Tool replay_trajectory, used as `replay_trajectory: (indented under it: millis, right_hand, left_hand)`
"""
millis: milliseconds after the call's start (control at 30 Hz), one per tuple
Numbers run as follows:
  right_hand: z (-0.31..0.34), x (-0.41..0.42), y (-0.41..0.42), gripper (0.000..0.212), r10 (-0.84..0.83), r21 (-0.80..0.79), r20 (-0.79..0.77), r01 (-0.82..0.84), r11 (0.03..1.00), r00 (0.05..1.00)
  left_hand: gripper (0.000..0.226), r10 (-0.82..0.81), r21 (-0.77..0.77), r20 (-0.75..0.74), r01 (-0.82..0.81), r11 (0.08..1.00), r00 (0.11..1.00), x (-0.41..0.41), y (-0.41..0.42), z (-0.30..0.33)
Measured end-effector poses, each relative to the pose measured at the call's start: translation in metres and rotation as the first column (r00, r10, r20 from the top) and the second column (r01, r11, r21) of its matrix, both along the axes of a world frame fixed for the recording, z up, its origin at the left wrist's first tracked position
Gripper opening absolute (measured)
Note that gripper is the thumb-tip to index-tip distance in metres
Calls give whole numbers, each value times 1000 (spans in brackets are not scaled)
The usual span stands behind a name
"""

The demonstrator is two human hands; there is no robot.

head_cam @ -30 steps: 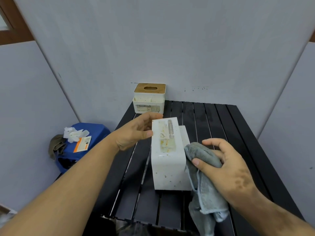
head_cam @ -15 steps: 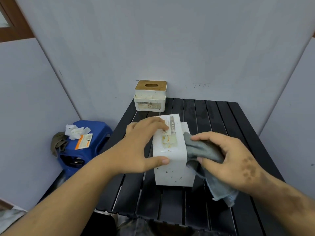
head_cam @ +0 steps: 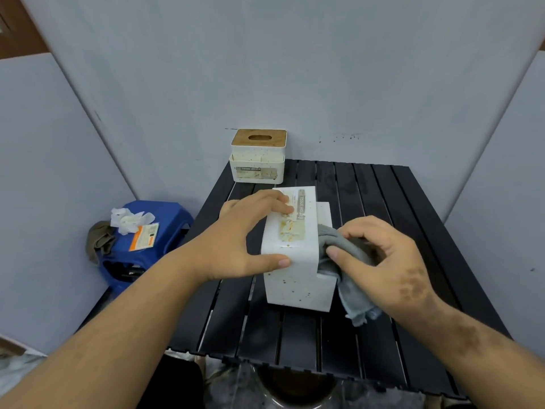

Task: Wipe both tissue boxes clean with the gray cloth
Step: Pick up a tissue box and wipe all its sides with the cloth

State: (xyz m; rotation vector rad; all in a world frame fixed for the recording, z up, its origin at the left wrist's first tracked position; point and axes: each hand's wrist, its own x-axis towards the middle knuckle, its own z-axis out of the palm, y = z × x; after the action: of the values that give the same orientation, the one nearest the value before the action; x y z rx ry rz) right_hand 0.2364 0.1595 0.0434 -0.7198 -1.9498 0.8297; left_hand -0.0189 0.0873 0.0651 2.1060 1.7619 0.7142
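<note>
A white speckled tissue box (head_cam: 295, 278) lies on its side in the middle of the black slatted table (head_cam: 413, 219), its stained label facing up. My left hand (head_cam: 239, 243) grips it from the left, fingers across the top and thumb on the near edge. My right hand (head_cam: 380, 258) holds the gray cloth (head_cam: 345, 255) bunched against the box's right side, with a corner of the cloth hanging down to the table. A second white tissue box (head_cam: 257, 160) with a wooden lid stands upright at the table's far left corner.
A blue plastic stool (head_cam: 165, 231) stands left of the table, carrying crumpled tissue (head_cam: 129, 219) and an orange-and-white card (head_cam: 144, 236); a brown rag hangs at its left. Grey panels close in the back and both sides.
My left hand moved from the box's far left edge to a grip over its top. My right hand carried the cloth up against the box's right side.
</note>
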Motion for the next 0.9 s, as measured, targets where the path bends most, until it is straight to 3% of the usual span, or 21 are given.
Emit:
replay_trajectory:
  millis: [133,333,500,567,733,900]
  right_hand:
    - [-10,12,4,33,124,99,76,-131,986,989]
    - [-2,2,10,25,138,195,242,-187,963,960]
    - [2,-2,9,27,198,103,382,-254,962,903]
    - [2,4,9,25,198,25,323,-218,976,925]
    - [6,14,13,35,179,-255,-44,-184,949,983]
    - [2,-4,7,33,57,-322,-18,-60,945,998]
  left_hand:
    - [74,-2,6,31,2,1000,1000,-2,1,-3]
    - [70,-44,33,70,42,999,997,-1,6,-5]
    - [68,-61,46,118,56,997,991,-2,8,-4]
    - [69,-62,34,129,58,998,990,-4,7,-4]
    - [70,-50,27,139,46,999,989,-6,7,-6]
    - [70,-44,37,140,39,999,989,-2,7,-8]
